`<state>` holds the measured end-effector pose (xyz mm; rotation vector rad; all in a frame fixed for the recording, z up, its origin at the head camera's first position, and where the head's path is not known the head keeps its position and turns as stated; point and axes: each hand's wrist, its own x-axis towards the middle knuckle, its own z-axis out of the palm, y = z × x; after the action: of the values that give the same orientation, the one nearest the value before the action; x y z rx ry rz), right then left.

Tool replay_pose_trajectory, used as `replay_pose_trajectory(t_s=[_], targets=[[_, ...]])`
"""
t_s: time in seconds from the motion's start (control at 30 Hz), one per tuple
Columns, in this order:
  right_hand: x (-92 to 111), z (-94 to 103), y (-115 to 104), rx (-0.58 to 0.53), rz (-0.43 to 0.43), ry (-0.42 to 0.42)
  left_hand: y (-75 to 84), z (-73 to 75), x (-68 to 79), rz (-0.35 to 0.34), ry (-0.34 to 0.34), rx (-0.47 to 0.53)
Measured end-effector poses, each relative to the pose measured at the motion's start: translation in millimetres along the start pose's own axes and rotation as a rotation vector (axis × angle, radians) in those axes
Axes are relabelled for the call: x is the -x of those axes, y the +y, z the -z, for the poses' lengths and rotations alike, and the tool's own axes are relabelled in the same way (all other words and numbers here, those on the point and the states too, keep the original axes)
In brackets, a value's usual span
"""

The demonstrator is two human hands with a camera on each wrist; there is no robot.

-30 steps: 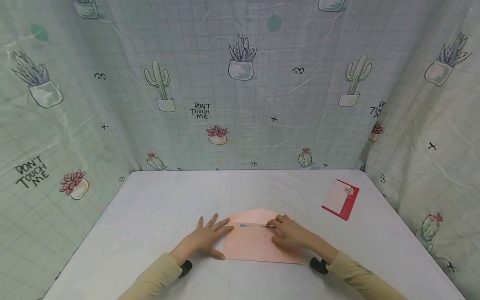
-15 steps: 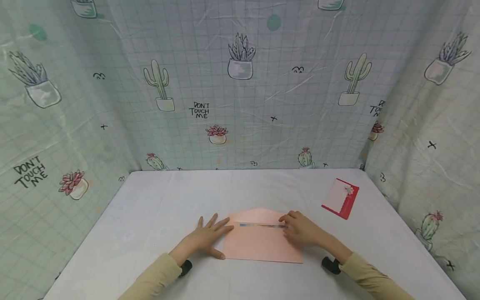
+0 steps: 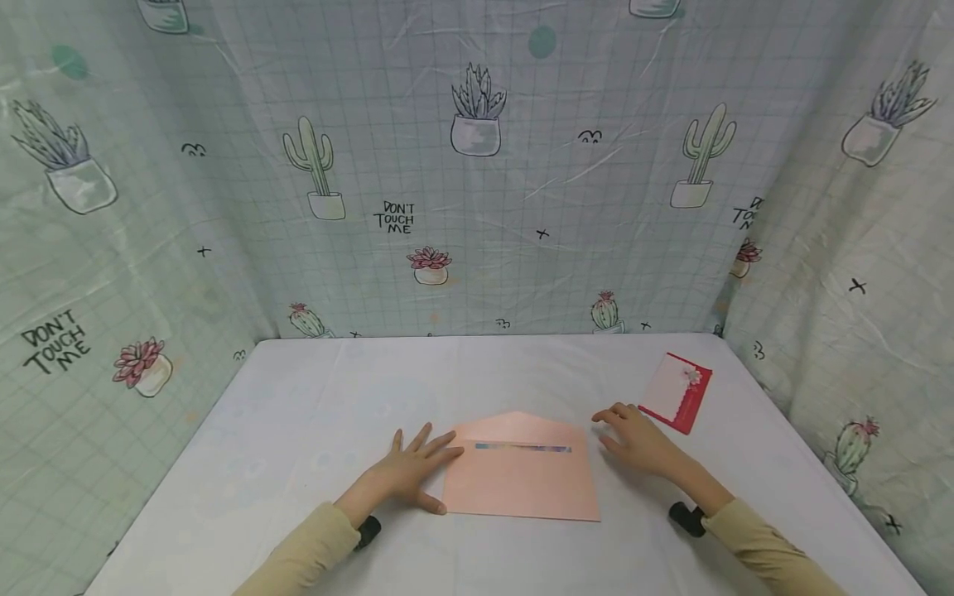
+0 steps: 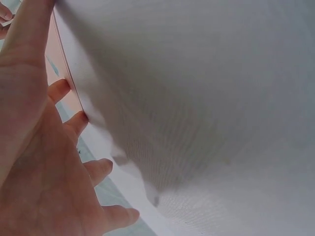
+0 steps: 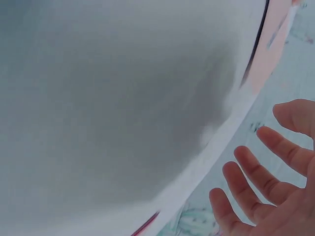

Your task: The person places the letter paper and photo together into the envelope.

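Note:
A pink envelope [image 3: 522,484] lies on the white table with its pointed flap unfolded away from the person. A narrow blue-and-dark strip [image 3: 523,448] shows along its opening; the rest of whatever is inside is hidden. My left hand [image 3: 410,472] is spread, its fingertips touching the envelope's left edge. Off the envelope's right side, my right hand [image 3: 639,440] hovers with loosely bent fingers and nothing in them. Just beyond that hand lies a red and pale pink card [image 3: 680,393] with a flower at its upper right. In the right wrist view the right fingers [image 5: 268,184] look relaxed and apart.
The white table [image 3: 358,389] ends at a back edge against a hanging cloth [image 3: 522,182] printed with cacti. The same cloth closes off both sides. A dark wrist strap piece [image 3: 686,519] sits below the right wrist.
My right hand has left the envelope's opening and moved right toward the red card, uncovering the whole blue strip. The left hand stays in place at the envelope's left edge.

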<state>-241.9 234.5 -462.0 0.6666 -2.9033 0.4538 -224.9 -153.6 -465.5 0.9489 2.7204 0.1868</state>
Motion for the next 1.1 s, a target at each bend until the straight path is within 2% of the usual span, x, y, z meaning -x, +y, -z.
replay_pose_trajectory(t_s=[0.4,0.63,0.9,1.1], targets=[[-3.7,19.6,41.3,0.119,-0.059,0.071,-0.8,-1.6,0.6,-0.002,0.007,0.002],[-8.8,24.0,76.0,0.25,-0.126,0.105,-0.1,0.3,0.6,-0.004,0.006,-0.002],[-11.2,28.0,120.6,0.392,-0.226,0.089,-1.5,-1.7,-0.3,0.001,-0.005,-0.007],[-14.0,29.9,143.9,0.409,-0.261,0.08,-1.8,-1.1,0.6,0.0,-0.005,-0.002]])
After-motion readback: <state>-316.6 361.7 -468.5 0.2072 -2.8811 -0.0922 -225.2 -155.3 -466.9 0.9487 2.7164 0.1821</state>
